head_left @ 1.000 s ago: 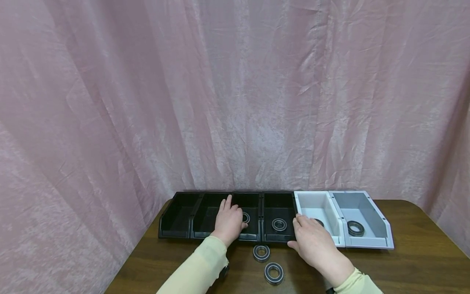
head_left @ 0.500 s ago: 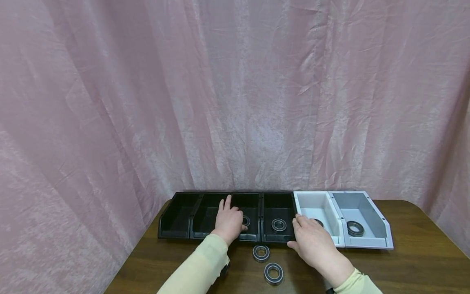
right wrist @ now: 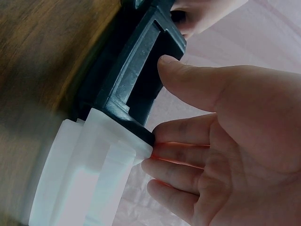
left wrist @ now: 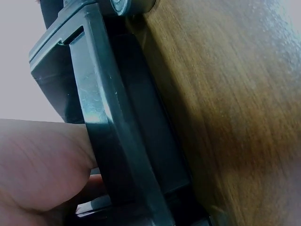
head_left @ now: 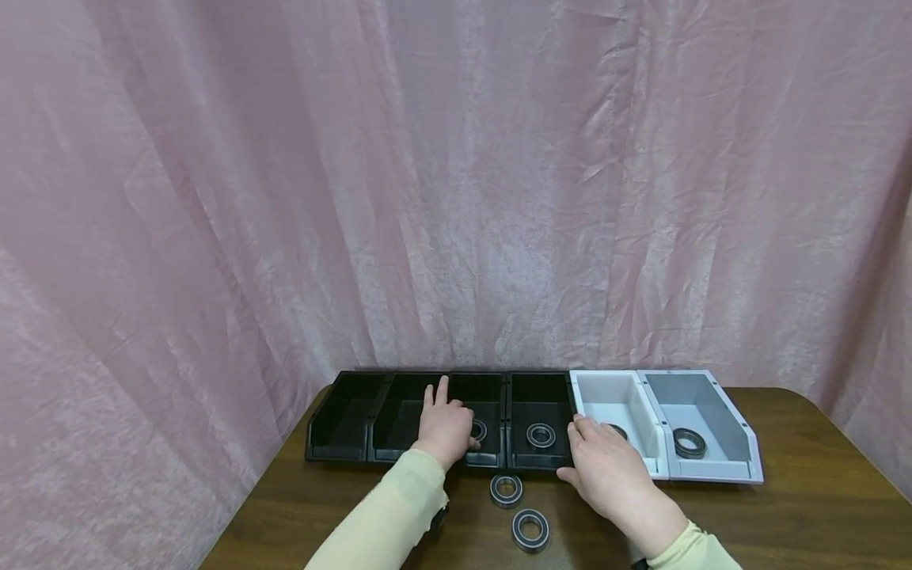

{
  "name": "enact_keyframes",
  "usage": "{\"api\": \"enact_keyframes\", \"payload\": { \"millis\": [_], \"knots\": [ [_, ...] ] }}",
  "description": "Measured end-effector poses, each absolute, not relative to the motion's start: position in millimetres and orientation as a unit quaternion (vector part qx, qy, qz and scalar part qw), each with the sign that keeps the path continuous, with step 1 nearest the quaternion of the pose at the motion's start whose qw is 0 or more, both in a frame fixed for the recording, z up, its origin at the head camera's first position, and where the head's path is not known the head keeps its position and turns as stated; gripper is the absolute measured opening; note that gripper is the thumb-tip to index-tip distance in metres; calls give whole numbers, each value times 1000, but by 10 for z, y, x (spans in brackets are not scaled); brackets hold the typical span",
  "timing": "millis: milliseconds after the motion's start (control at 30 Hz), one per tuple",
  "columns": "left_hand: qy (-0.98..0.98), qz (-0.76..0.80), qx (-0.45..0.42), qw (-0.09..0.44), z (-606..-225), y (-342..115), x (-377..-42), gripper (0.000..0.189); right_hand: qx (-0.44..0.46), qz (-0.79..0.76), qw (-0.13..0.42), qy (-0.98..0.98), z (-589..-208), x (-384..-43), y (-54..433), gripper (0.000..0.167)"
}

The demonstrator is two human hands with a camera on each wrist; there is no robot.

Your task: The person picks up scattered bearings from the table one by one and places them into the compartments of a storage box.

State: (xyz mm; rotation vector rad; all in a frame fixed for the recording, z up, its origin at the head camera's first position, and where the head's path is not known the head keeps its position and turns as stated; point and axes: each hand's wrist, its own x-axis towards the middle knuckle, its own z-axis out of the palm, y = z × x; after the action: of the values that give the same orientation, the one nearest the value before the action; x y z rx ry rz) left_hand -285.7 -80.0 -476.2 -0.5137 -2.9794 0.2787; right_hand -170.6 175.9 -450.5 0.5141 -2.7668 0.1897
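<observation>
My left hand (head_left: 445,431) reaches over the third black bin (head_left: 488,388) from the left. Its thumb and bent index finger pinch a ball bearing (head_left: 480,430) in that bin, while two other fingers extend forward. In the left wrist view, the base of the thumb (left wrist: 42,165) crosses the bin's front lip (left wrist: 113,113) and the fingertips are mostly hidden. My right hand (head_left: 609,471), fingers fairly straight, rests where the fourth black bin (head_left: 537,392) meets the white bin (head_left: 602,388). The right wrist view shows its fingertips near that joint (right wrist: 146,141).
A bearing (head_left: 541,435) lies in the fourth black bin, and one (head_left: 689,443) in the grey bin (head_left: 734,419). The right hand partly covers another bearing (head_left: 620,431) in the white bin. Two bearings (head_left: 507,491) lie on the wooden table (head_left: 285,507). Pink curtain (head_left: 456,198) hangs behind.
The bearing at my left hand has dropped slightly toward the bin's front and lies at a slightly different angle. Both hands have stayed almost still.
</observation>
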Motion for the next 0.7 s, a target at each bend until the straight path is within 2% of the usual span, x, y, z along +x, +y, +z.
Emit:
{"api": "enact_keyframes", "payload": {
  "millis": [300, 700],
  "knots": [
    [-979, 99, -169, 56, -4764, -802, -2857, 38, 179, 65, 170, -967, -4515, -1714, 1758, 64],
    [-984, 66, -163, 44, -4748, -797, -2853, 41, 177, 67, 158, -969, -4498, -1709, 1755, 63]
  ]
}}
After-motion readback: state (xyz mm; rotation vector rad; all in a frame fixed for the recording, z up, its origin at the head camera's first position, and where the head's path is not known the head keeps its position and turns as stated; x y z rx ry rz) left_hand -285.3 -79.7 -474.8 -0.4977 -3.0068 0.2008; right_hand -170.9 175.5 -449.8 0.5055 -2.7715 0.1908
